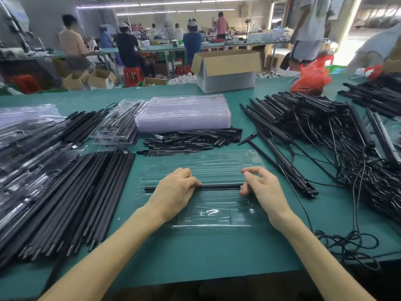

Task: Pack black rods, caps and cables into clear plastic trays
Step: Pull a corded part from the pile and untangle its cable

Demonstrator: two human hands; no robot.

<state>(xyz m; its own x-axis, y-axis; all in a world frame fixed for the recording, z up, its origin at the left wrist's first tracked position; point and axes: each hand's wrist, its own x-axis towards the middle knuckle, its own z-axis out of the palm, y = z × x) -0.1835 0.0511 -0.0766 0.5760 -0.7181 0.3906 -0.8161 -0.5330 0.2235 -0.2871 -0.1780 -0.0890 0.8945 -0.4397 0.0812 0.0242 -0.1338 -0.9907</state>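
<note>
Left hand (175, 190) and right hand (262, 190): fingers curled onto one black rod (219, 186), one hand at each end. The rod lies crosswise in a groove of the clear plastic tray (217, 216) on the green worktop (195, 257). Loose rods (76, 192) lie to the left, tangled cables (347, 153) to the right. Beyond are the short black caps (191, 139), then the stacked empty trays (184, 114).

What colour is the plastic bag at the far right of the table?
Red plastic bag, seen best in the head view.
</note>
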